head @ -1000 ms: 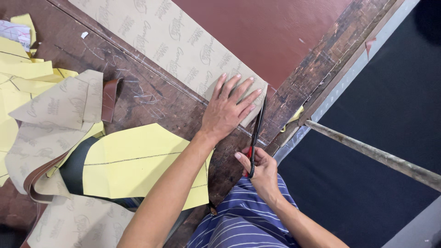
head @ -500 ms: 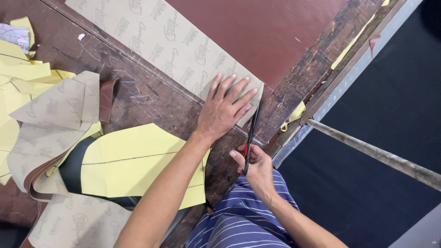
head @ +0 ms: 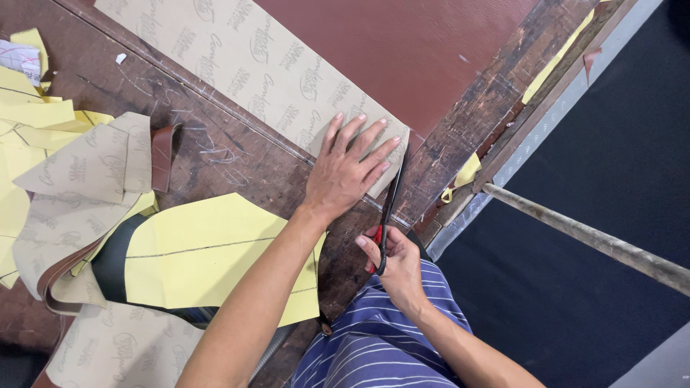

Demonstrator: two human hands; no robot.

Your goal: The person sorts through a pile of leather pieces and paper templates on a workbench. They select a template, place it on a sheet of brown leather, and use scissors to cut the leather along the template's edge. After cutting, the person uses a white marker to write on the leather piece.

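In the head view, the left hand [head: 346, 172] is laid flat at the centre of the frame, fingers spread and pressed on the near end of a long tan printed sheet [head: 244, 68] that runs from the upper left down to the centre. Nothing is gripped by this hand; the sheet is only held down. Just to the right of it, the right hand [head: 394, 262] is closed around the red handles of a pair of scissors [head: 389, 208], whose dark blades point up the frame along the short end edge of the tan sheet, beside the left fingertips. The sheet is seen lying partly on a reddish-brown leather piece [head: 402, 50] in the upper middle and partly on the scratched wooden table [head: 215, 154].

At the lower left, a yellow paper pattern [head: 208, 251] with a drawn line is found under the left forearm, and further tan cut pieces [head: 86, 169] and a brown leather strap [head: 164, 154] are spread at the left edge. A striped blue garment [head: 374, 345] is seen at the bottom centre. A metal bar [head: 589, 241] crosses the dark area at the right.
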